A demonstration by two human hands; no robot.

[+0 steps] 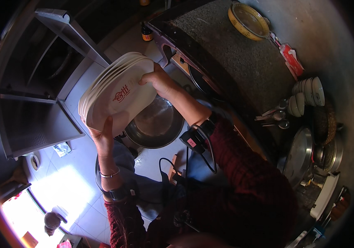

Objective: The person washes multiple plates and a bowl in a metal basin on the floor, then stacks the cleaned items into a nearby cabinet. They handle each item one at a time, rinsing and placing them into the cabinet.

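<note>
A stack of several white oval plates (133, 100) is held up and tilted between my two hands. My left hand (104, 142) grips the near end, its thumb pressed on the front plate and its fingers hidden behind the stack. At the far end, my right hand (163, 82) has its thumb across the face of that plate and its fingers around the rim. Red markings show on the front plate. Below the plates a wide metal basin (155, 124) is partly covered by them.
At left, a cabinet stands with its doors (40, 124) swung open. The counter (214, 40) on the right bears stacked bowls (308, 91), spoons (278, 115), a metal lid (299, 155) and a round yellow-rimmed pan (248, 21). A dark bottle (146, 32) stands beyond; a cat (53, 220) is by the bright doorway.
</note>
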